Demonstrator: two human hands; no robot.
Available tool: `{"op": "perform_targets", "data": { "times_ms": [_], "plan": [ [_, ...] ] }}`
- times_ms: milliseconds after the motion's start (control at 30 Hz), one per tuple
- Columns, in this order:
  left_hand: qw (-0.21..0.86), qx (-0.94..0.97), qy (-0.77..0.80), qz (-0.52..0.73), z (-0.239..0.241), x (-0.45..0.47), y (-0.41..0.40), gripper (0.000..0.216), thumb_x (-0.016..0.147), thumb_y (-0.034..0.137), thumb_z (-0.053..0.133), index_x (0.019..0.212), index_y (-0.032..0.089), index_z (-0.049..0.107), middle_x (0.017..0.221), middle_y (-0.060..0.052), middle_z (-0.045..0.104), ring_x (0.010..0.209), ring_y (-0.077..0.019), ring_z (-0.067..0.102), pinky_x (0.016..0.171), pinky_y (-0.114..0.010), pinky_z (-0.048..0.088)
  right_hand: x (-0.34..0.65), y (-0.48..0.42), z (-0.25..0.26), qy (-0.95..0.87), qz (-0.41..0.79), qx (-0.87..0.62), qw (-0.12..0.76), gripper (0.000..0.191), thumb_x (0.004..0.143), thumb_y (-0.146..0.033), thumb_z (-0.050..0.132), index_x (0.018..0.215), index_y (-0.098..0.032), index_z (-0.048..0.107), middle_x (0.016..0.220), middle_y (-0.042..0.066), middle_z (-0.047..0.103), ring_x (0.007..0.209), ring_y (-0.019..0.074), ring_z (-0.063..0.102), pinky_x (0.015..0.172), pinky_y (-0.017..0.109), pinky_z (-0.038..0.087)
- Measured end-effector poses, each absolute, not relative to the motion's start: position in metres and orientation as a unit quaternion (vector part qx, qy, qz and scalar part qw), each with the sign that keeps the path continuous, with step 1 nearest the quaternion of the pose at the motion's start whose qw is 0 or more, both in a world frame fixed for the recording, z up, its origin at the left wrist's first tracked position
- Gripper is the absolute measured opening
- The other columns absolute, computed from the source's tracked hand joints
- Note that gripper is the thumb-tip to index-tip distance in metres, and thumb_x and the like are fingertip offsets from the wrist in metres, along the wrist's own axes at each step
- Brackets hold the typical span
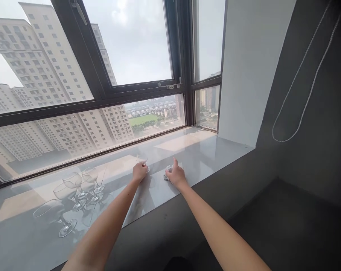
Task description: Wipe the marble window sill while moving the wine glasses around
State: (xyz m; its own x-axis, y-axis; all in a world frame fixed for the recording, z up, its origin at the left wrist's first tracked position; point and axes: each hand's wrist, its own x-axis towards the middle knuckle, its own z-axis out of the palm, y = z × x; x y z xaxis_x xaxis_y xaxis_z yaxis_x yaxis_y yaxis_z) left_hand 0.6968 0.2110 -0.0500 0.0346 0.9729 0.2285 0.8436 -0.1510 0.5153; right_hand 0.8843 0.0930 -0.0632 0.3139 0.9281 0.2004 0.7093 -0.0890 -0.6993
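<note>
On the glossy grey windowsill (pixel 198 158), my left hand (pixel 139 171) is closed around a clear stemmed glass (pixel 142 158). The bowl shows faintly above my fingers, and part of the foot peeks out to their right; the hand hides the rest. To its right, my right hand (pixel 176 175) grips a crumpled light-grey cloth (pixel 167 177) pressed against the sill, with the thumb sticking up. Cloth and glass are apart. Left of my left forearm stands a group of several clear wine glasses (pixel 79 205), upright on their feet.
Behind the sill runs a dark-framed window (pixel 102 98), with tall buildings outside. A white wall (pixel 244 71) closes off the sill's right end. A looped blind cord (pixel 302 122) hangs at the far right. The sill's front edge drops to a dark wall below.
</note>
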Motion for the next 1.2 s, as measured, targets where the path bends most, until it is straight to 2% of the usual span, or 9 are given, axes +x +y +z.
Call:
{"op": "perform_targets", "data": {
  "times_ms": [267,367,500,567,667,800,867,1067,1200],
  "plan": [
    [0.142,0.696,0.645,0.28,-0.051,0.718,0.236,0.014,0.073,0.026,0.058,0.061,0.019,0.058,0.07,-0.007,0.065,0.077,-0.0224,0.061,0.066,-0.028,0.036,0.884,0.096,-0.067,-0.564,0.143,-0.724,0.37,0.072,0.087,-0.035,0.051,0.148,-0.015,0.017,0.096,0.008,0.067,0.088,0.0216,0.06,0.073,0.026,0.038],
    [0.161,0.683,0.65,0.292,-0.047,0.716,0.231,0.01,0.069,0.027,0.064,0.072,0.018,0.061,0.074,-0.005,0.066,0.079,-0.0198,0.061,0.066,-0.024,0.037,0.884,0.096,-0.067,-0.559,0.147,-0.726,0.373,0.073,0.087,-0.035,0.052,0.148,-0.015,0.019,0.096,0.008,0.067,0.09,0.0224,0.06,0.074,0.026,0.038],
    [0.154,0.666,0.657,0.317,-0.036,0.696,0.203,0.025,0.066,0.034,0.068,0.084,0.019,0.057,0.077,-0.002,0.063,0.072,-0.0147,0.057,0.061,-0.021,0.036,0.885,0.097,-0.068,-0.561,0.152,-0.717,0.385,0.073,0.085,-0.034,0.052,0.148,-0.014,0.02,0.09,0.007,0.067,0.084,0.0212,0.06,0.07,0.026,0.038],
    [0.121,0.671,0.653,0.328,-0.031,0.677,0.177,0.022,0.07,0.037,0.064,0.072,0.02,0.05,0.066,0.002,0.054,0.06,-0.0118,0.049,0.055,-0.022,0.031,0.885,0.097,-0.07,-0.561,0.156,-0.713,0.39,0.073,0.085,-0.034,0.052,0.148,-0.015,0.019,0.086,0.006,0.066,0.079,0.0203,0.06,0.065,0.026,0.037],
    [0.074,0.707,0.626,0.321,-0.028,0.635,0.129,0.039,0.077,0.043,0.055,0.055,0.022,0.031,0.052,0.006,0.029,0.049,-0.0089,0.028,0.051,-0.023,0.021,0.886,0.099,-0.074,-0.561,0.152,-0.712,0.394,0.072,0.085,-0.037,0.051,0.148,-0.016,0.021,0.088,0.006,0.067,0.08,0.0206,0.061,0.063,0.025,0.037],
    [0.026,0.721,0.624,0.301,-0.037,0.56,0.066,0.053,0.081,0.051,0.048,0.052,0.022,0.015,0.051,0.006,0.012,0.05,-0.0085,0.013,0.051,-0.025,0.017,0.886,0.103,-0.079,-0.562,0.138,-0.716,0.389,0.071,0.084,-0.039,0.051,0.146,-0.016,0.027,0.093,0.009,0.067,0.085,0.0231,0.062,0.065,0.027,0.038],
    [-0.001,0.699,0.65,0.3,-0.044,0.52,0.042,0.053,0.083,0.05,0.045,0.051,0.021,0.014,0.051,0.006,0.011,0.051,-0.0089,0.012,0.053,-0.025,0.018,0.887,0.104,-0.08,-0.555,0.139,-0.723,0.388,0.071,0.083,-0.039,0.052,0.145,-0.015,0.03,0.096,0.011,0.068,0.088,0.0249,0.063,0.066,0.028,0.039],
    [-0.055,0.658,0.709,0.247,-0.053,0.431,0.007,0.038,0.08,0.027,0.04,0.047,0.021,0.022,0.05,0.004,0.019,0.053,-0.0104,0.017,0.055,-0.026,0.017,0.888,0.105,-0.077,-0.534,0.153,-0.732,0.395,0.069,0.081,-0.04,0.054,0.143,-0.016,0.035,0.104,0.012,0.068,0.096,0.0262,0.064,0.071,0.029,0.042],
    [-0.044,0.622,0.749,0.226,-0.047,0.41,0.007,0.033,0.077,0.025,0.042,0.048,0.021,0.026,0.048,0.003,0.029,0.051,-0.011,0.028,0.055,-0.026,0.019,0.887,0.105,-0.077,-0.537,0.149,-0.732,0.392,0.068,0.081,-0.041,0.054,0.141,-0.016,0.037,0.108,0.013,0.067,0.098,0.0267,0.064,0.073,0.029,0.044]
  ]
}}
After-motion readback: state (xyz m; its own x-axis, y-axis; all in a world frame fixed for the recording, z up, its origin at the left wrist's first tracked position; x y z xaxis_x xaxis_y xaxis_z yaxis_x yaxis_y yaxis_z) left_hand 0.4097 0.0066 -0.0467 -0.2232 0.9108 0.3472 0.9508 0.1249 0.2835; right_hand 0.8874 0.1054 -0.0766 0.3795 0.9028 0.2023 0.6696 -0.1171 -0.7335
